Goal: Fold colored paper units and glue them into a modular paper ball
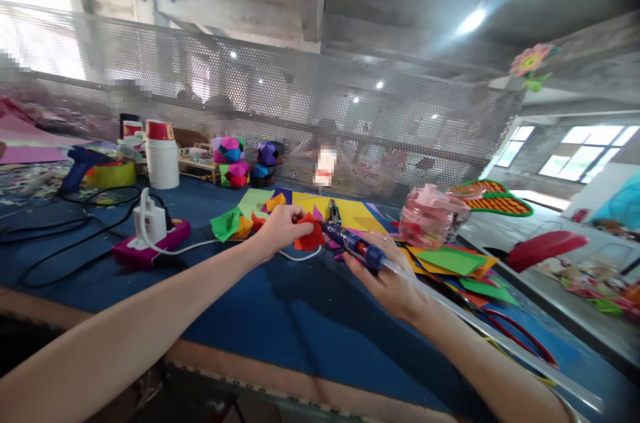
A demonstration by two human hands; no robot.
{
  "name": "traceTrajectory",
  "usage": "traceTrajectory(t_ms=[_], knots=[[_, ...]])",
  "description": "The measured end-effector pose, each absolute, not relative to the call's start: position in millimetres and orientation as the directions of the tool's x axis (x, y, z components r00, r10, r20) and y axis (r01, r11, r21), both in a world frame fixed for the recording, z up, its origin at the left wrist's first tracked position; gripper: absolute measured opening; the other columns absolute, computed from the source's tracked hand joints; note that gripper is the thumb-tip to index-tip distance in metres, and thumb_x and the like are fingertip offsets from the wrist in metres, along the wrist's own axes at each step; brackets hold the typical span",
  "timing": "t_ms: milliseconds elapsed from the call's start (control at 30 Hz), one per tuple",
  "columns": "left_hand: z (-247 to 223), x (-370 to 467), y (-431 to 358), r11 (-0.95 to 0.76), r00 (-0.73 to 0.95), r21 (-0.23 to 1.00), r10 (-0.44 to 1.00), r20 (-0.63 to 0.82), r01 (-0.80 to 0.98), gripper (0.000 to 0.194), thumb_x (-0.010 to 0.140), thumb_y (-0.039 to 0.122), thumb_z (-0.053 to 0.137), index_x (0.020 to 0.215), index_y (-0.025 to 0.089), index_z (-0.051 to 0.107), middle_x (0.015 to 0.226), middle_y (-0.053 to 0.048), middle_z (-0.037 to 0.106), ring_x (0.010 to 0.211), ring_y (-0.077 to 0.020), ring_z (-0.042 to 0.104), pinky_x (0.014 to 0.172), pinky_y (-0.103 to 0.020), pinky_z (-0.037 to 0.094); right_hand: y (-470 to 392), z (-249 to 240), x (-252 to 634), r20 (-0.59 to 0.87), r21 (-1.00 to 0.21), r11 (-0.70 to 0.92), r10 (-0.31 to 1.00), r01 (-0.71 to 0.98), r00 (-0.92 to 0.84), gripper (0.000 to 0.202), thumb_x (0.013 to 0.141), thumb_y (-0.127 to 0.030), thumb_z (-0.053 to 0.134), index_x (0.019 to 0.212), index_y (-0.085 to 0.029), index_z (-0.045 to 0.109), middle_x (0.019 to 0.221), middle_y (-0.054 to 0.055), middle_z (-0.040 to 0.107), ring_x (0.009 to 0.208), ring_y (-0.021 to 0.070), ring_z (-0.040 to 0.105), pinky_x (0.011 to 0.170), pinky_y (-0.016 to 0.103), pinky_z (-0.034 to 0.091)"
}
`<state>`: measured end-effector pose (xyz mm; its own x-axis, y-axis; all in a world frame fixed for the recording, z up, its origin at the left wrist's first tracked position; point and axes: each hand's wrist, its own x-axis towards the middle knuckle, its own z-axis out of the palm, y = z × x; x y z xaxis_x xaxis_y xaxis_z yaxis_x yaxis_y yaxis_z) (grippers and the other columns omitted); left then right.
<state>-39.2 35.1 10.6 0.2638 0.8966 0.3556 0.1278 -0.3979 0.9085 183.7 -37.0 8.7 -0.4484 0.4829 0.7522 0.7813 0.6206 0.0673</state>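
My left hand (pixel 284 229) pinches a folded piece of red-orange paper (pixel 309 233) above the blue tabletop. In my right hand (pixel 385 269) is a dark blue hot glue gun (pixel 356 246), its nozzle pointing left at the red-orange paper; whether the tip touches it I cannot tell. A long clear glue stick (pixel 480 326) runs back from the gun along my right forearm. Left of my left hand lie folded green paper (pixel 227 225) and orange pieces. Behind both hands are yellow paper sheets (pixel 353 211) and a black stapler-like tool (pixel 334 211).
A magenta power strip (pixel 150 244) with a white plug and cables sits left. Beyond are stacked paper cups (pixel 163 156), another blue glue gun (pixel 80 166) and colourful paper balls (pixel 234 161). Rightward stand a pink jug (pixel 427 216), coloured paper sheets (pixel 453 261) and red-handled scissors (pixel 525 336).
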Motion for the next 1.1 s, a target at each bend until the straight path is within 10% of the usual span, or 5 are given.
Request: traceTrajectory(t_ms=[1100], knots=[[21.3, -41.0, 26.4, -0.36, 0.241, 0.925, 0.915, 0.324, 0.122, 0.01, 0.064, 0.024, 0.061, 0.065, 0.015, 0.058, 0.058, 0.003, 0.057, 0.053, -0.0091, 0.052, 0.05, -0.02, 0.036, -42.5, 9.5, 183.2, 0.727, 0.026, 0.582, 0.547, 0.813, -0.415, 0.031, 0.092, -0.041, 0.049, 0.112, -0.02, 0.062, 0.098, 0.01, 0.071, 0.092, 0.0259, 0.066, 0.085, 0.042, 0.05]])
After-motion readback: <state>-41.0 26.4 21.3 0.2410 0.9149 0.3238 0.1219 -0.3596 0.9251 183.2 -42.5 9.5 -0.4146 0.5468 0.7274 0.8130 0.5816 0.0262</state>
